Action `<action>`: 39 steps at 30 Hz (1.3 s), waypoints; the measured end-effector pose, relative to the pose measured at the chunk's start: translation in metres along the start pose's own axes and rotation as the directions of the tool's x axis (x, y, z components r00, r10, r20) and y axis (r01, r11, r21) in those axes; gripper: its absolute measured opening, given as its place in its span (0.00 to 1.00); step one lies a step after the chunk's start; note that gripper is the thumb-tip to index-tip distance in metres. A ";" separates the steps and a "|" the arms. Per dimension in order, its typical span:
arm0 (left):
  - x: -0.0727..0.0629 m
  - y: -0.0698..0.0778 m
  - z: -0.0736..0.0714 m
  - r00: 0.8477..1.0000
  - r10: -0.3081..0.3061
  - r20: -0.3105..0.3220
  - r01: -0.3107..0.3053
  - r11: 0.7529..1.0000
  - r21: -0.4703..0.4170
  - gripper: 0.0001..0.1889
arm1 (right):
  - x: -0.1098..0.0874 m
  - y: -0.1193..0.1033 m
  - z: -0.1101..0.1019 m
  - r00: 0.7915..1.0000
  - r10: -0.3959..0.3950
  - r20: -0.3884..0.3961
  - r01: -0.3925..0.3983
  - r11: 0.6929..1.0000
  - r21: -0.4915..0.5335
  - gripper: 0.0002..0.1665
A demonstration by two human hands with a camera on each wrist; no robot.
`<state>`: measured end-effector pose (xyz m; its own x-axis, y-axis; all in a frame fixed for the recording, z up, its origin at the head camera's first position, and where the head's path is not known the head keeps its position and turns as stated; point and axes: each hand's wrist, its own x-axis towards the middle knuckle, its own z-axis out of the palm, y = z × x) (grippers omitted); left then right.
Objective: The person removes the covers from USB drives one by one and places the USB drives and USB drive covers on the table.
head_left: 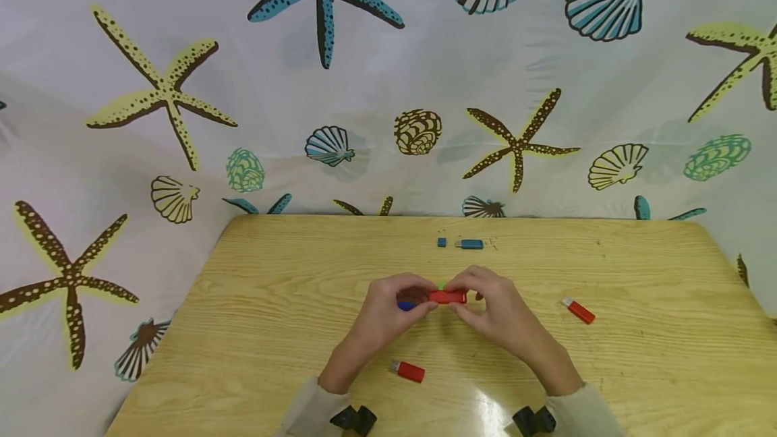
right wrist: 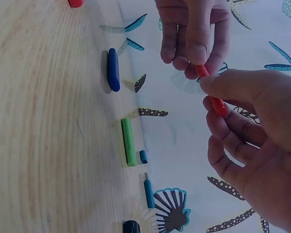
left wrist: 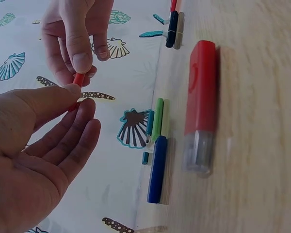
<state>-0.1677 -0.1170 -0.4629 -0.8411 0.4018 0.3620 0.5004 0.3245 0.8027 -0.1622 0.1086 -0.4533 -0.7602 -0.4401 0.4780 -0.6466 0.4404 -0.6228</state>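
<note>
A red USB stick (head_left: 447,297) is held between both hands above the wooden table, lying crosswise. My left hand (head_left: 385,305) pinches its left end between thumb and fingers. At the other end, the thumb and fingers of my right hand (head_left: 498,303) pinch it too. No metal plug shows on the stick in the head view. In the right wrist view, the red stick (right wrist: 218,106) runs slanting from one hand to the other, its ends partly covered by fingertips. Behind the left hand, a blue stick (head_left: 405,305) is partly hidden.
Nearer me lies a red USB stick (head_left: 409,371) with its plug showing; another (head_left: 579,311) lies to the right. At the back are a teal-blue USB stick (head_left: 471,244) and its small cap (head_left: 442,242). Green (right wrist: 128,142) and black (right wrist: 132,226) sticks lie beyond the hands.
</note>
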 end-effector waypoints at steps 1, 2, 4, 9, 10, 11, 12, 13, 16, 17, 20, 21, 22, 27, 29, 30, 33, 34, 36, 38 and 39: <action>0.000 0.001 0.000 1.000 0.009 0.002 -0.009 1.000 0.007 0.10 | 0.000 0.000 0.000 1.000 -0.009 -0.004 0.009 1.000 -0.006 0.15; 0.000 0.002 0.000 1.000 0.016 0.003 -0.016 1.000 0.017 0.10 | 0.000 -0.001 0.000 1.000 -0.012 -0.005 0.012 1.000 -0.011 0.15; 0.000 0.003 0.000 1.000 0.022 0.008 -0.022 0.999 0.043 0.10 | 0.001 -0.001 0.000 1.000 -0.016 0.000 0.016 1.000 -0.010 0.14; 0.005 0.004 -0.001 0.999 0.033 0.034 -0.038 0.988 0.151 0.08 | 0.000 0.003 -0.002 0.999 -0.040 0.008 0.040 0.999 -0.031 0.14; 0.006 0.004 -0.001 0.998 0.035 0.043 -0.041 0.985 0.169 0.08 | 0.000 0.004 -0.002 0.999 -0.051 0.006 0.051 0.998 -0.042 0.14; 0.007 0.004 -0.002 0.998 0.039 0.053 -0.048 0.981 0.186 0.08 | 0.000 0.005 -0.003 0.998 -0.062 0.009 0.063 0.996 -0.057 0.14; 0.008 0.003 -0.002 0.997 0.046 0.064 -0.057 0.978 0.200 0.08 | 0.001 0.006 -0.003 0.997 -0.076 0.012 0.077 0.995 -0.069 0.14; 0.009 0.002 -0.003 0.996 0.053 0.072 -0.068 0.974 0.215 0.08 | 0.002 0.007 -0.003 0.996 -0.089 0.020 0.090 0.993 -0.076 0.14; 0.012 0.000 -0.005 0.991 0.091 0.102 -0.114 0.963 0.246 0.08 | 0.004 0.010 -0.004 0.992 -0.122 0.039 0.126 0.987 -0.100 0.13; 0.013 -0.001 -0.005 0.988 0.108 0.112 -0.133 0.958 0.255 0.08 | 0.005 0.011 -0.005 0.990 -0.131 0.043 0.135 0.985 -0.105 0.13; 0.016 -0.004 -0.004 0.980 0.155 0.123 -0.183 0.946 0.266 0.07 | 0.004 0.015 -0.007 0.988 -0.149 0.042 0.153 0.982 -0.109 0.13; 0.017 -0.004 -0.003 0.979 0.165 0.122 -0.192 0.945 0.265 0.07 | 0.004 0.016 -0.007 0.987 -0.152 0.042 0.156 0.982 -0.108 0.13; 0.018 -0.005 -0.003 0.977 0.173 0.121 -0.200 0.944 0.263 0.07 | 0.004 0.017 -0.008 0.987 -0.155 0.045 0.159 0.981 -0.110 0.12; 0.021 -0.005 -0.001 0.974 0.193 0.117 -0.218 0.937 0.273 0.07 | 0.005 0.019 -0.011 0.985 -0.166 0.053 0.172 0.977 -0.127 0.12; 0.023 -0.004 0.000 0.972 0.203 0.121 -0.230 0.930 0.289 0.08 | 0.006 0.020 -0.013 0.983 -0.175 0.050 0.181 0.974 -0.140 0.12; 0.024 -0.004 0.000 0.971 0.205 0.123 -0.233 0.927 0.293 0.08 | 0.006 0.020 -0.014 0.983 -0.179 0.050 0.184 0.972 -0.145 0.13; 0.028 -0.003 0.000 0.970 0.206 0.129 -0.236 0.925 0.299 0.08 | 0.007 0.022 -0.017 0.981 -0.188 0.051 0.194 0.970 -0.147 0.14; 0.028 -0.003 0.000 0.971 0.203 0.129 -0.232 0.928 0.291 0.08 | 0.007 0.022 -0.017 0.981 -0.187 0.053 0.193 0.971 -0.139 0.14; 0.029 -0.004 0.001 0.975 0.183 0.123 -0.210 0.944 0.255 0.07 | 0.007 0.024 -0.018 0.981 -0.184 0.055 0.189 0.976 -0.113 0.13; 0.030 -0.006 0.001 0.981 0.160 0.114 -0.181 0.961 0.210 0.07 | 0.007 0.026 -0.019 0.981 -0.184 0.055 0.188 0.979 -0.079 0.13; 0.030 -0.007 0.001 0.983 0.148 0.110 -0.166 0.969 0.184 0.06 | 0.007 0.026 -0.019 0.981 -0.184 0.053 0.188 0.980 -0.063 0.12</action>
<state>-0.1961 -0.1064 -0.4578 -0.7303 0.5372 0.4220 0.6622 0.4051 0.6304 -0.1860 0.1319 -0.4545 -0.6234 -0.5545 0.5513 -0.7804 0.3981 -0.4821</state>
